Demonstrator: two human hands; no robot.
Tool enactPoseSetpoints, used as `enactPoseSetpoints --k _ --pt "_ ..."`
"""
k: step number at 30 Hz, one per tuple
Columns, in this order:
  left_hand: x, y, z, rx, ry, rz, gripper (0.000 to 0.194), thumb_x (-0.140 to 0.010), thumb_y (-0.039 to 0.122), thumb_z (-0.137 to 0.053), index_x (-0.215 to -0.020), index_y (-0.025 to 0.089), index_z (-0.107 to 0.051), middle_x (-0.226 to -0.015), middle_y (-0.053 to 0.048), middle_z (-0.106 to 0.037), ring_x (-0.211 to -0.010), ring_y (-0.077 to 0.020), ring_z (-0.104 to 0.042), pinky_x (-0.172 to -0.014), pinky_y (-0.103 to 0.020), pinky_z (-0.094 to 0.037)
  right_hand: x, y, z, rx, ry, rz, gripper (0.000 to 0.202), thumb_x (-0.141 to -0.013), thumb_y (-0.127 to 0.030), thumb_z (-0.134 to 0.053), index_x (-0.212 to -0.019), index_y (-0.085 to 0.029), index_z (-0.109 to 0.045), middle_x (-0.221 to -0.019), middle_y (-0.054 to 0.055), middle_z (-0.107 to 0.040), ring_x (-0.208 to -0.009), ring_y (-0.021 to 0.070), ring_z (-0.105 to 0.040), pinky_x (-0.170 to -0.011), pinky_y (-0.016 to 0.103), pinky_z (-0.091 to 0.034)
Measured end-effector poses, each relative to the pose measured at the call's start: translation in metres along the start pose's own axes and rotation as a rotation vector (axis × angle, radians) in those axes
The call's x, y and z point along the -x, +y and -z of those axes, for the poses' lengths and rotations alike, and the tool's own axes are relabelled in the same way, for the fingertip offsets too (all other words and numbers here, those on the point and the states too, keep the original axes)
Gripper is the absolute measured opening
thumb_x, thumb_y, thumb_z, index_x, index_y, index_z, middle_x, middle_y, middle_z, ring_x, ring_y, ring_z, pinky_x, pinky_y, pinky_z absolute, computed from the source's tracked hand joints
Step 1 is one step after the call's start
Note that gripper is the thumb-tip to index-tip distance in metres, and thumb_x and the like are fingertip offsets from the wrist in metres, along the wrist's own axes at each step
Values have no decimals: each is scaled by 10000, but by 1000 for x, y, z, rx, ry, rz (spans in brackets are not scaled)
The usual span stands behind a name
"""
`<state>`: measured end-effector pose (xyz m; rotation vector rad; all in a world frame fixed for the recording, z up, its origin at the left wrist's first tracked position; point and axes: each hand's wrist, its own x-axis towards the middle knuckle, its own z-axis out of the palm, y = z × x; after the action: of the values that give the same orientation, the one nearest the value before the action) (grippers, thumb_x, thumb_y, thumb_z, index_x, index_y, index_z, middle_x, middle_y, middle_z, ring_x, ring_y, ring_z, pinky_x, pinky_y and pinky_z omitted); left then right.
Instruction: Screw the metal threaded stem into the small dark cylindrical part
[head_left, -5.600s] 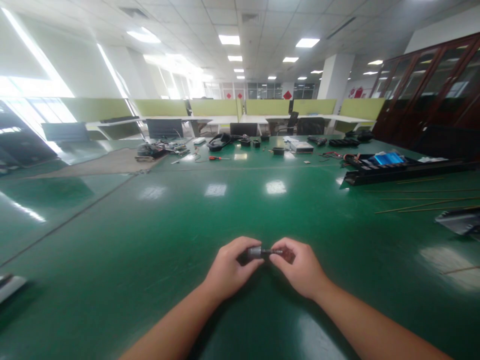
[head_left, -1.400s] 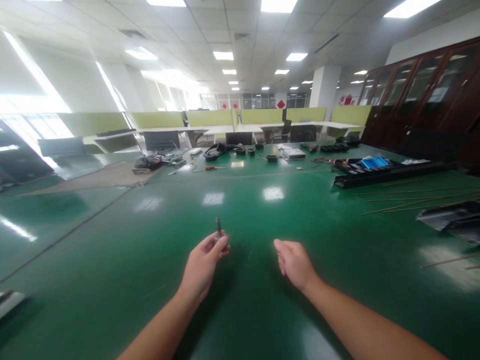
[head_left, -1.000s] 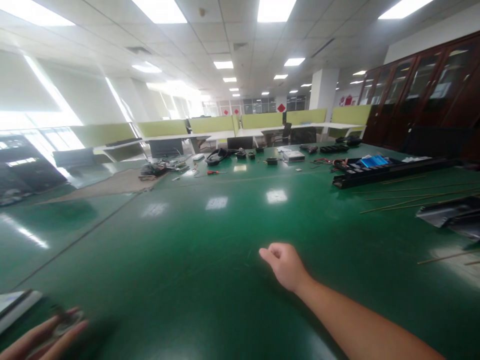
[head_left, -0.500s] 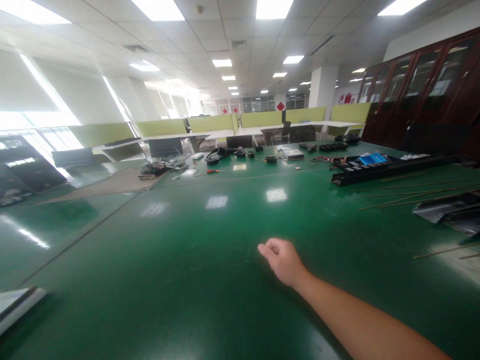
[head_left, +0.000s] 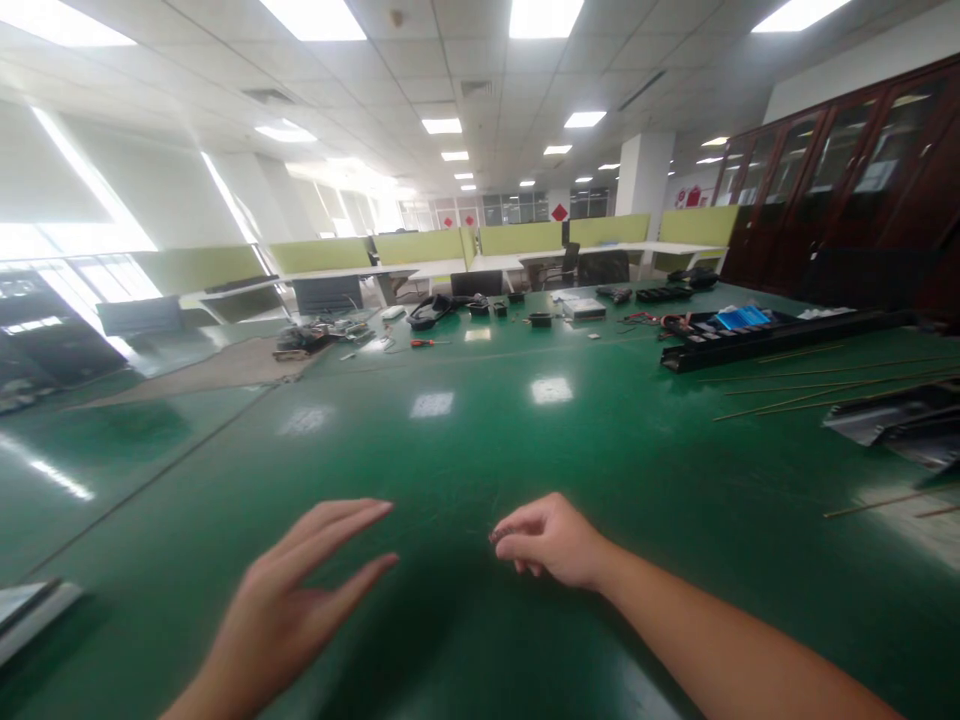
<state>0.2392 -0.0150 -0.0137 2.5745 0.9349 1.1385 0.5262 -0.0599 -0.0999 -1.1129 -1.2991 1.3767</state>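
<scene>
My right hand (head_left: 553, 540) is closed in a pinch above the green tabletop (head_left: 450, 450). Between its thumb and index finger shows a small dark object (head_left: 501, 535), mostly covered by the fingers, its kind too small to tell. To its left, my left hand (head_left: 300, 580) hovers with thumb and fingers spread apart and nothing between them. The left fingertips point toward the small dark object, with a gap of bare tabletop between the two hands.
A red-handled screwdriver (head_left: 424, 343) lies toward the back, near several black parts (head_left: 540, 320) and a white box (head_left: 583, 308). Long black channels (head_left: 750, 345) and thin rods (head_left: 810, 388) lie at right. A pale flat object (head_left: 34, 615) sits at the left edge.
My left hand has come into view from the lower left, fingers spread. My right hand has turned and lowered slightly, and the small dark object now shows at its fingertips.
</scene>
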Motion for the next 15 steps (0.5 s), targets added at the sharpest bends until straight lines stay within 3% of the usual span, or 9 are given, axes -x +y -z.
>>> enactPoseSetpoints --k 2,4,6,8,12,15 --pt "-14 10 -31 49 -193 -121 422 -837 343 -729 -1249 379 -649 -1205 -33 -678 -1086 -251 -650 -953 -367 -565 1 -2 1 -47 -76 -2 374 -746 -432 -755 -948 -117 -751 -599 -6 -640 -424 67 -449 -426 191 -313" --pt "-24 23 -58 141 -335 -139 360 -897 296 -660 -1252 354 -654 -1218 -48 -680 -1147 -251 -624 -1007 -398 -532 2 -2 1 -87 -152 16 387 -775 -483 -721 -885 -112 -734 -623 2 -651 -431 62 -456 -433 189 -313" --pt "-29 35 -78 267 -415 -122 299 -927 270 -620 -1213 329 -684 -1157 -57 -708 -1129 -242 -633 -1015 -402 -523 2 -1 2 -131 -212 24 429 -783 -539 -701 -774 -110 -695 -625 10 -650 -431 60 -460 -441 190 -318" --pt "-30 44 -89 375 -414 -77 257 -941 265 -598 -1165 319 -711 -1100 -54 -726 -1084 -229 -653 -978 -377 -541 1 2 3 -180 -243 17 472 -772 -579 -700 -721 -112 -660 -610 11 -642 -418 58 -454 -441 192 -319" --pt "-26 44 -87 414 -324 56 232 -941 313 -588 -1130 340 -721 -1073 -25 -734 -998 -211 -688 -913 -334 -572 1 2 4 -210 -258 39 479 -771 -581 -705 -784 -103 -682 -638 23 -662 -414 56 -458 -440 191 -322" --pt "-13 27 -59 335 -148 207 268 -894 392 -640 -1148 343 -710 -1032 -14 -747 -937 -230 -713 -888 -353 -596 3 -2 3 -156 -275 2 459 -779 -532 -712 -936 -102 -723 -662 20 -672 -424 55 -464 -441 186 -325"
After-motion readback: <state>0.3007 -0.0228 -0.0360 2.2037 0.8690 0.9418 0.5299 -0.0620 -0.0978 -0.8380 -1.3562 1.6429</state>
